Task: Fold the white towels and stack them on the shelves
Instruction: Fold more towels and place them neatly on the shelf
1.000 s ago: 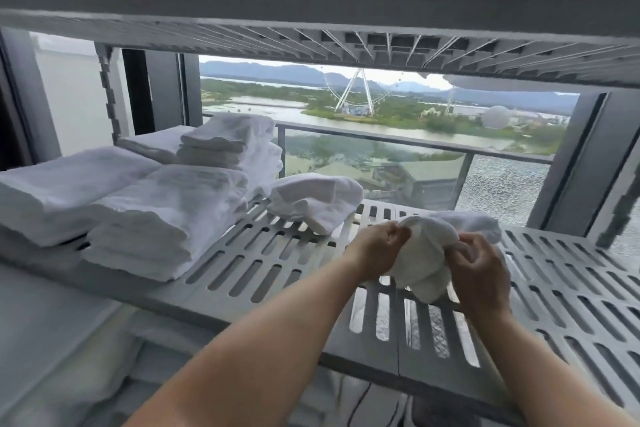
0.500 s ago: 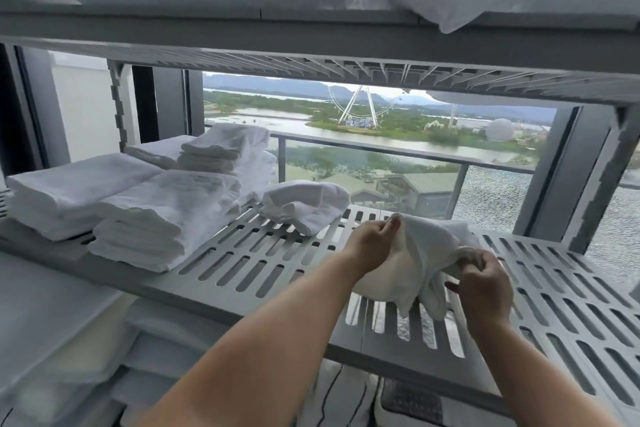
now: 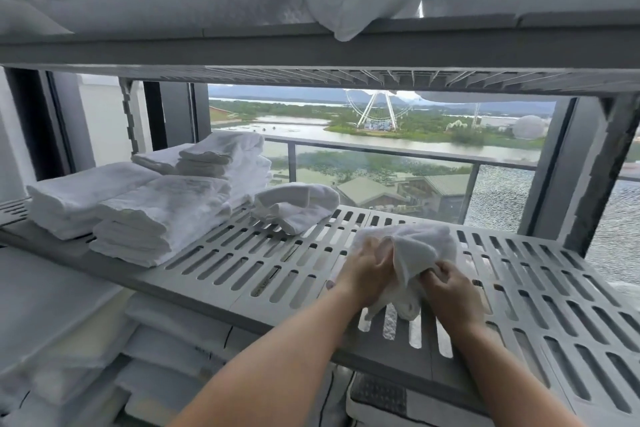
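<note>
A small crumpled white towel (image 3: 420,253) lies bunched on the grey slotted shelf (image 3: 242,267), right of centre. My left hand (image 3: 363,270) grips its left side and my right hand (image 3: 448,282) pinches its lower right edge. Further left a loosely folded white towel (image 3: 298,204) sits alone on the shelf. Stacks of folded white towels (image 3: 156,215) fill the shelf's left end, with another stack (image 3: 225,159) behind them.
An upper shelf (image 3: 311,48) loaded with white pillows and bedding hangs close overhead. Folded linen fills the shelf below at left (image 3: 166,340). A window with a glass railing lies behind. The shelf's right part (image 3: 554,288) is bare slotted surface.
Both hands have brought the towel down from mid-air onto the shelf and bunched it closer together. The view has tilted upward, showing more of the upper shelf.
</note>
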Demonstrator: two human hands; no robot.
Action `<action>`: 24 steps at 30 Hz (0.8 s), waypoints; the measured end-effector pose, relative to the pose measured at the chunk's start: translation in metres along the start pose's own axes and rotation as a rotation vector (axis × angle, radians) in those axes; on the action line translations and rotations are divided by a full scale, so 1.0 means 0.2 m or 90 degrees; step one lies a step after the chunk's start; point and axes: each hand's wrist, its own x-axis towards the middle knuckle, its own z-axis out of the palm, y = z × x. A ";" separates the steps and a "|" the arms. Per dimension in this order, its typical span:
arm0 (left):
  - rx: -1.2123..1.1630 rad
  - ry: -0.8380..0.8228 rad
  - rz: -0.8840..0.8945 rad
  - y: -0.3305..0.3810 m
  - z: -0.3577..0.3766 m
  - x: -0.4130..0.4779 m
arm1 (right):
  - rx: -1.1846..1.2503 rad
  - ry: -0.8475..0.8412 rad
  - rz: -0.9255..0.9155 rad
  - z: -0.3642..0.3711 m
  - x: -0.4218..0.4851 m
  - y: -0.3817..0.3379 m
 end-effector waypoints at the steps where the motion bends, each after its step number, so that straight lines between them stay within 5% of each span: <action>1: 0.023 0.016 0.011 -0.03 0.02 -0.01 | 0.002 0.004 0.000 0.00 0.00 0.00; 10: -0.015 0.118 0.078 -0.10 0.07 -0.02 | 0.128 0.082 0.029 -0.03 -0.02 0.03; 24: 0.066 0.159 0.096 -0.14 0.08 -0.01 | 0.212 0.013 0.019 -0.05 -0.02 0.07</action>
